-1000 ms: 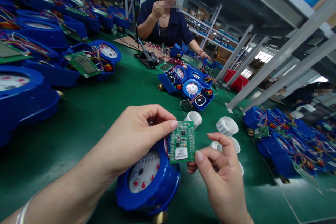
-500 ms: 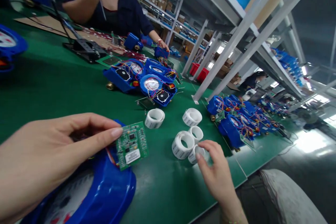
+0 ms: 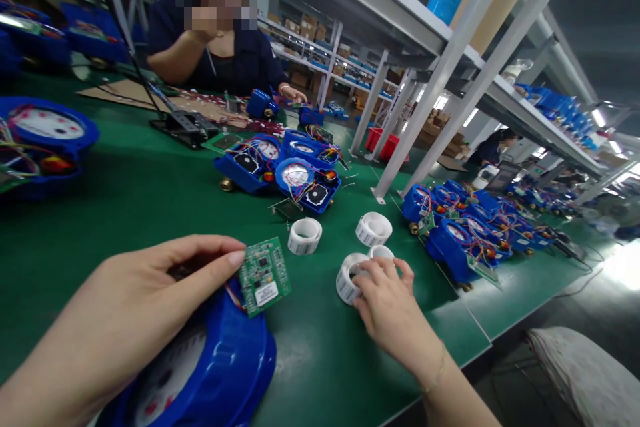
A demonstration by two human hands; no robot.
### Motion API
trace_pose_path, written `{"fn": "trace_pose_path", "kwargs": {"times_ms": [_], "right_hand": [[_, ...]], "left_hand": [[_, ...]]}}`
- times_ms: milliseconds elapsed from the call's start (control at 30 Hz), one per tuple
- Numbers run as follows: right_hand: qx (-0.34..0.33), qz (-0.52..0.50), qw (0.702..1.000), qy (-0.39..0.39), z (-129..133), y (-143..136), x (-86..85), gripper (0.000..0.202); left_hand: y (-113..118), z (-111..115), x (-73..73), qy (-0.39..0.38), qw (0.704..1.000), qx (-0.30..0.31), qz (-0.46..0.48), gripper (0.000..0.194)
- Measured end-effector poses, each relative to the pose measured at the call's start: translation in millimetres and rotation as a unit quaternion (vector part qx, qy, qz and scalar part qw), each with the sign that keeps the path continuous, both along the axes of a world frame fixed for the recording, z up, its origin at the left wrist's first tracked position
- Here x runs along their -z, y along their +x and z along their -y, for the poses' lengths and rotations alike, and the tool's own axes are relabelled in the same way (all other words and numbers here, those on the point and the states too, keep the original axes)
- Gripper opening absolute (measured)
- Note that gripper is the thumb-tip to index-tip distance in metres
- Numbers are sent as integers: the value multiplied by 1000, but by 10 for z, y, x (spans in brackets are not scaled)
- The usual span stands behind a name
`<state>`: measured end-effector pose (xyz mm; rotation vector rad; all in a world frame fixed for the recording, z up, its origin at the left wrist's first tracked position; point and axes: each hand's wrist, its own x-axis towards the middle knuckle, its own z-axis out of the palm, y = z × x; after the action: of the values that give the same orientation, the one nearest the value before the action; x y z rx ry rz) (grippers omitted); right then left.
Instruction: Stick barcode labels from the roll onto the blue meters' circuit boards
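My left hand (image 3: 185,287) pinches a green circuit board (image 3: 264,277) by its left edge between thumb and fingers. The board carries small chips and a white barcode label. Just below it is a blue meter housing (image 3: 230,360) with a round dial, partly covered by my hand; wires run near the board. My right hand (image 3: 393,307) is closed over a cluster of white label rolls, its fingers curled at the right side of the larger roll (image 3: 346,285). A smaller roll (image 3: 381,251) shows behind the fingers. Whatever lies under the palm is hidden.
Two more label rolls, one at left (image 3: 305,236) and one farther back (image 3: 373,229), stand on the green table (image 3: 165,207). Wired blue meters (image 3: 295,173) sit mid-table, others (image 3: 460,233) at right beside metal posts (image 3: 425,113). A co-worker (image 3: 215,53) sits across.
My right hand has shifted left from the small front roll and now covers it, its fingers at the larger roll. The board stays in my left hand; the whole view has shifted slightly.
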<state>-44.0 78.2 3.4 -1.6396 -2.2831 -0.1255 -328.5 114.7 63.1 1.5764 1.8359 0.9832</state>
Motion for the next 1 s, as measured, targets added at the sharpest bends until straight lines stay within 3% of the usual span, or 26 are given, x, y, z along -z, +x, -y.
{"fn": "trace_pose_path", "kwargs": {"times_ms": [100, 200, 300, 400, 533, 733, 867, 1000], "right_hand": [[-11, 15, 1000, 9, -104, -193, -216, 26], [-56, 59, 997, -2, -441, -435, -358, 29], [-74, 87, 993, -26, -862, -616, -341, 28], [-78, 96, 991, -46, -1069, -671, -277, 24], [-60, 65, 994, -63, -853, -577, -319, 10], [-59, -47, 991, -109, -285, -374, -519, 15], [-86, -182, 971, -131, -122, -340, -596, 12], [-87, -195, 967, -140, -39, -339, -652, 10]], "left_hand": [[44, 20, -40, -26, 1000, 10, 6, 37], [52, 15, -34, -12, 999, 44, 3, 37], [38, 9, -11, -4, 998, 62, 1, 36], [28, 19, 3, 5, 998, 66, 5, 37], [15, 43, 21, 24, 996, 79, 18, 35], [-11, 15, 116, 42, 996, 80, 7, 34], [-14, -22, 165, 43, 996, 73, 4, 36], [-11, -19, 173, 41, 996, 77, 7, 38]]}}
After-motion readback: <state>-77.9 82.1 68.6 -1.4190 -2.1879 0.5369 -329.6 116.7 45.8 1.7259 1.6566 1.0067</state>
